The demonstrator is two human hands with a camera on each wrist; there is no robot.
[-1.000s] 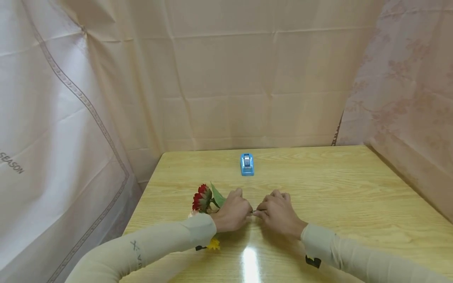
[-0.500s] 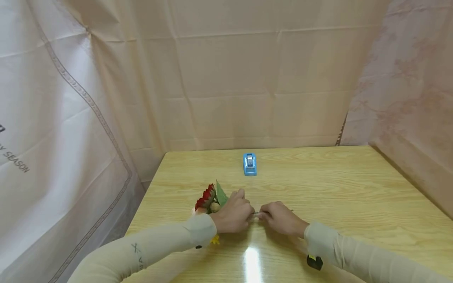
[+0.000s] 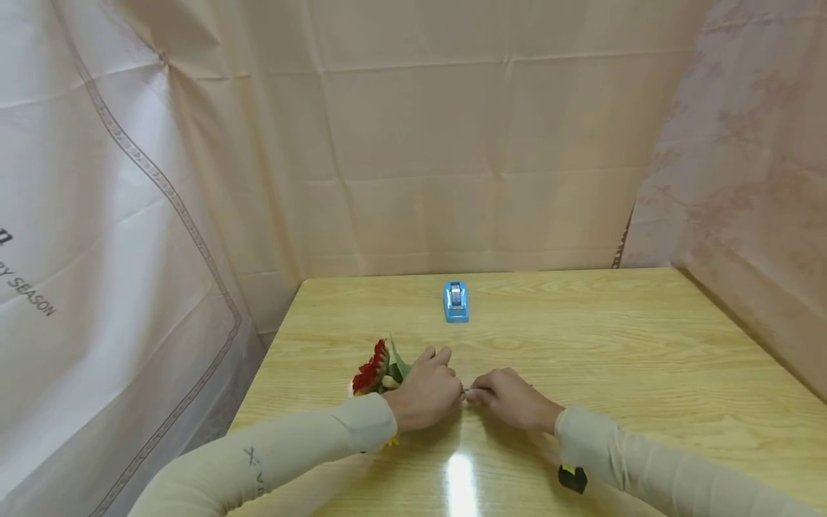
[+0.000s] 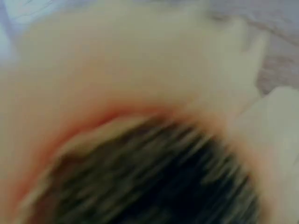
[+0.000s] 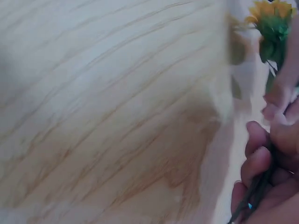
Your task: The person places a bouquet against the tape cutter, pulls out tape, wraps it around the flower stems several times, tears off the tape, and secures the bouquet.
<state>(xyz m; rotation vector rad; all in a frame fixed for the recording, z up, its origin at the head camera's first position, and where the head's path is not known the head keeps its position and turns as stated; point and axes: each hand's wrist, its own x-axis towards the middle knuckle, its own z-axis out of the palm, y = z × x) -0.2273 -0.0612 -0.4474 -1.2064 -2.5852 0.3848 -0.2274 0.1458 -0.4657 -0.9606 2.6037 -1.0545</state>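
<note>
My left hand (image 3: pixel 426 393) grips the stems of a small bunch of flowers just in front of the table's middle. Out of its left side stick a red flower (image 3: pixel 370 369) and a green leaf (image 3: pixel 398 359); a yellow flower (image 5: pixel 271 16) shows beyond the hands in the right wrist view. Close by on the right, my right hand (image 3: pixel 513 398) curls its fingers round the dark green stems (image 5: pixel 256 191), thumb near the left hand. Pale petals (image 4: pixel 140 60), very blurred, fill the left wrist view. Palms and most of the stems are hidden in the head view.
A blue tape dispenser (image 3: pixel 456 301) stands beyond the hands near the back of the wooden table (image 3: pixel 620 337). Cloth curtains (image 3: pixel 413 143) hang behind the table and at both sides.
My right hand's fingers, raised and bunched a second ago, have folded round the stem ends. The red flower has turned a little, while the left hand keeps its hold in nearly the same place.
</note>
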